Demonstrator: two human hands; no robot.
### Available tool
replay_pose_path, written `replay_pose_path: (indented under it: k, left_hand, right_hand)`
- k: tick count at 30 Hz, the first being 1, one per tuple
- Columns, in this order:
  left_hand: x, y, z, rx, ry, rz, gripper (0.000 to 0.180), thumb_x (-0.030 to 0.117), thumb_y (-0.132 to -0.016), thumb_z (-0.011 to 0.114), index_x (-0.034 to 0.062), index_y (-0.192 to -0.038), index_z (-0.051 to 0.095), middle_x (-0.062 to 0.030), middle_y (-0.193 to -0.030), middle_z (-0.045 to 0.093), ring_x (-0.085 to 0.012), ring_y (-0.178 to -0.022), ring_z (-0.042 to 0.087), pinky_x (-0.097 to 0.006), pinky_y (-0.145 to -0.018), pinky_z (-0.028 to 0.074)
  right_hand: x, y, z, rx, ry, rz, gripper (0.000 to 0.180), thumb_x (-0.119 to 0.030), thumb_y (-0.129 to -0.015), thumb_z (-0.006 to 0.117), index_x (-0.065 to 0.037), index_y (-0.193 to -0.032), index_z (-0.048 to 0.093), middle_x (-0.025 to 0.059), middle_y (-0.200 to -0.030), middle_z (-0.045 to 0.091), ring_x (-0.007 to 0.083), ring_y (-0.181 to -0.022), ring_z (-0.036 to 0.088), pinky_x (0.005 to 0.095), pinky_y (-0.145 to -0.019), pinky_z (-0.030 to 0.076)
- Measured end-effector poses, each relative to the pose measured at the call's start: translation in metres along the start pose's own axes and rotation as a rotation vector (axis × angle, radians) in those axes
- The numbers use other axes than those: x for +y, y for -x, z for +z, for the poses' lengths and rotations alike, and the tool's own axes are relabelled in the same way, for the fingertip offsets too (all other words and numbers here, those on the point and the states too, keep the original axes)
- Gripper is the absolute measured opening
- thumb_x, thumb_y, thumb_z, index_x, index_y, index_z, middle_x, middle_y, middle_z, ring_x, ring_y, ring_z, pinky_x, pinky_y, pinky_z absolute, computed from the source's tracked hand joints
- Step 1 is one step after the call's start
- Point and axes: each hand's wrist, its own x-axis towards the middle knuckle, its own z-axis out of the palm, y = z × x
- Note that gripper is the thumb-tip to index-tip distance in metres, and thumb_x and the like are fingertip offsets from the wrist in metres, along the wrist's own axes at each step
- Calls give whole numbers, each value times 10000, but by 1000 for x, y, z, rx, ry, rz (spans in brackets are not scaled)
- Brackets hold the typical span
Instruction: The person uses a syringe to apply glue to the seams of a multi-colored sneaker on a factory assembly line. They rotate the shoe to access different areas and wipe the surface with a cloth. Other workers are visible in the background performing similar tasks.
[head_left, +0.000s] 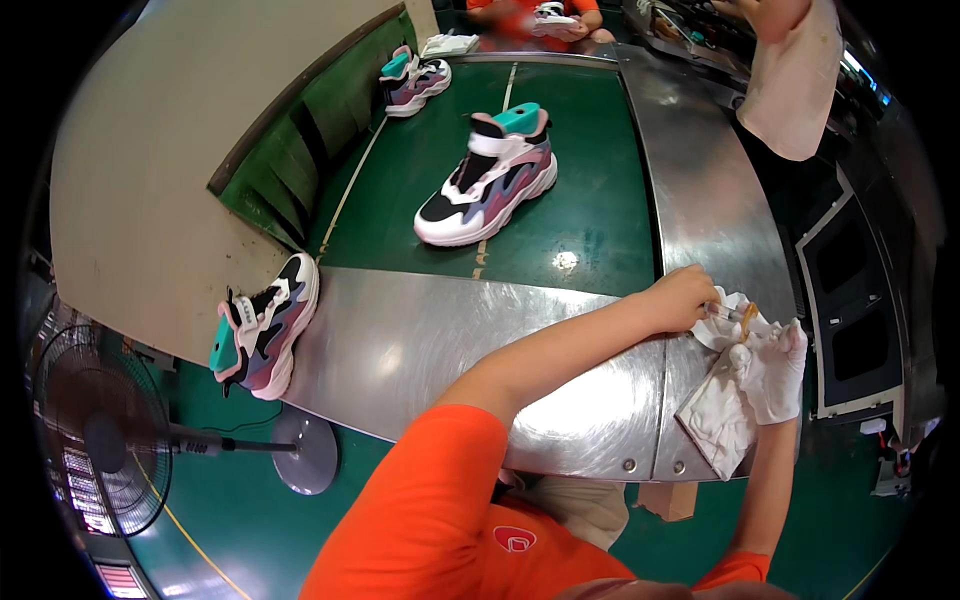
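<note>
My bare left hand [684,299] is closed around a small clear tube-like thing [722,312] with an amber end, at the right part of the metal table. Close beside that end is my right hand [772,372], in a white glove. Its fingers are bent around a bunched white cloth [735,301], though the grip is partly hidden. A crumpled white cloth [718,425] lies at the table's front right corner, by the gloved wrist. To the far left, a white, black and purple shoe [268,325] with a teal insert rests on the metal edge.
A second shoe [486,185] stands on the green belt [590,215], and another shoe [413,84] is farther back, near green hanging flaps [300,150]. Across the table a person [530,22] holds a shoe. A fan [105,440] stands at left; a person's sleeve [795,85] is at upper right.
</note>
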Motion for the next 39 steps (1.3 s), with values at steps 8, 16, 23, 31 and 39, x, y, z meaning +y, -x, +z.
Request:
replay_pose_path:
  k: [8, 16, 23, 31, 39]
  left_hand:
    - [10, 11, -5, 100, -76, -138, 196, 161, -756, 720, 167, -952, 719, -113, -870, 636, -303, -895, 588, -407, -758, 488]
    - [63, 83, -73, 167, -228, -21, 684, 333, -779, 740, 61, -1350, 481, -199, -1401, 466, -391, -1328, 373, -490, -1078, 338]
    - [59, 210, -137, 7, -448, -162, 600, 350, -833, 686, 40, -1315, 510, -212, -1396, 467, -404, -1323, 383, -496, -1069, 342]
    - [37, 240, -144, 190, -375, -149, 388, 279, -860, 651, 31, -1148, 574, -181, -1230, 544, -355, -1243, 447, -532, -1060, 334]
    - [43, 240, -150, 79, -292, -213, 364, 265, -882, 632, 49, -1168, 573, -163, -1273, 514, -341, -1303, 402, -580, -1094, 283]
  right_hand:
    - [-15, 48, 24, -92, 249, -108, 649, -472, -948, 481, 17, -1373, 453, 82, -1248, 560, 158, -1013, 573, 244, -761, 505]
    - [61, 144, 75, 64, 559, -135, 837, 13, -623, 750, -57, -1364, 369, 83, -1094, 524, 143, -866, 561, 257, -745, 505]
    - [137, 114, 40, 250, 1024, -430, 859, 10, -594, 787, 4, -1352, 381, 127, -1213, 506, 189, -936, 551, 320, -897, 460]
    - [140, 92, 22, 405, 811, -411, 779, 63, -762, 697, 5, -1442, 322, 137, -1296, 493, 170, -971, 538, 262, -819, 454]
    - [130, 95, 63, 465, 585, -342, 741, 75, -772, 649, -74, -1438, 363, 66, -1121, 529, 66, -674, 466, 187, -545, 385]
